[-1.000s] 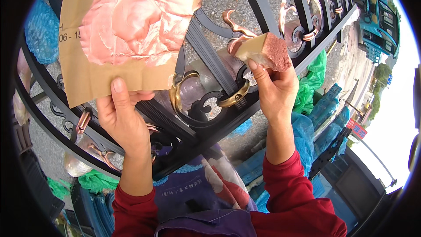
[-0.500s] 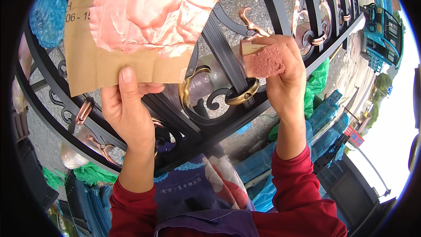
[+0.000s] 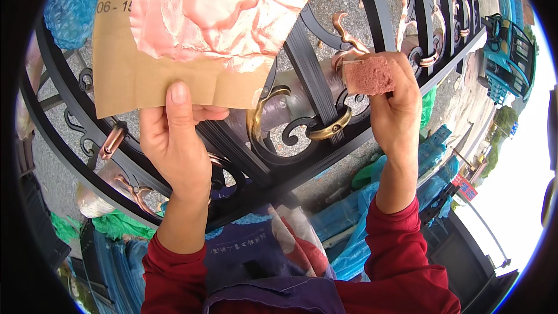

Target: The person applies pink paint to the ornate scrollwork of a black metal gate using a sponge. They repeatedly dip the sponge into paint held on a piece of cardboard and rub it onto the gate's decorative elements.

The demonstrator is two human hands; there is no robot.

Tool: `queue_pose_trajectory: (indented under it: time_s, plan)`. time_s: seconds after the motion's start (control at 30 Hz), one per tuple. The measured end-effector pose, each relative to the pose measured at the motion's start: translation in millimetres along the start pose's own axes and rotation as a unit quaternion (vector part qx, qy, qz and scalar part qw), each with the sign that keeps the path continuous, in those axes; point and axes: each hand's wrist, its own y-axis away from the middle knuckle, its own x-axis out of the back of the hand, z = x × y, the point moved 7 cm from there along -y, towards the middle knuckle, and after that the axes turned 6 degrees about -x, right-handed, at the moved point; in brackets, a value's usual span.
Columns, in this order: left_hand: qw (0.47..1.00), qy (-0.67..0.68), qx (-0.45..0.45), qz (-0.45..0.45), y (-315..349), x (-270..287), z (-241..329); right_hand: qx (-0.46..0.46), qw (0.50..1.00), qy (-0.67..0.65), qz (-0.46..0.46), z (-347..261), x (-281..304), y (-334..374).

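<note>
My left hand (image 3: 177, 142) pinches the lower edge of a brown cardboard sheet (image 3: 122, 90), thumb on top and fingers beneath. Thick pink paste (image 3: 221, 0) is smeared across the sheet. A piece of reddish-brown sponge (image 3: 375, 75) with a paler side is gripped in my right hand (image 3: 398, 104). That hand is over a black metal gate (image 3: 308, 70) with scrollwork, close to its copper-coloured scrolls (image 3: 347, 32). A gold-coloured collar (image 3: 331, 128) sits on a bar of the gate, below and left of the sponge.
Blue plastic wrapping (image 3: 354, 227) lies along the gate's near side at the right. Green plastic (image 3: 122, 225) and a blue bundle (image 3: 70, 11) are at the left. A teal vehicle (image 3: 508, 58) stands at the far right. Grey pavement shows through the bars.
The right hand with the sponge has shifted right and slightly down, and the sponge has turned a little. The sheet and left hand sit slightly further right in view.
</note>
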Motion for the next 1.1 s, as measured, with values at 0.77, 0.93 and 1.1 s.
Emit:
queue_pose_trajectory:
  time_s: [0.77,0.93,1.1]
  plan:
    - [1.000,-0.005,-0.008,0.006,0.3,3.8,-1.0,0.143,0.988,-0.056,-0.005,0.8,3.4,-50.8]
    - [1.000,0.001,-0.006,0.009,1.0,4.3,-1.8,0.167,0.984,0.011,-0.054,-8.2,-1.7,-55.7]
    - [1.000,0.014,-0.003,0.008,1.4,4.1,-0.9,0.193,0.977,0.057,-0.073,-20.7,4.0,-54.4]
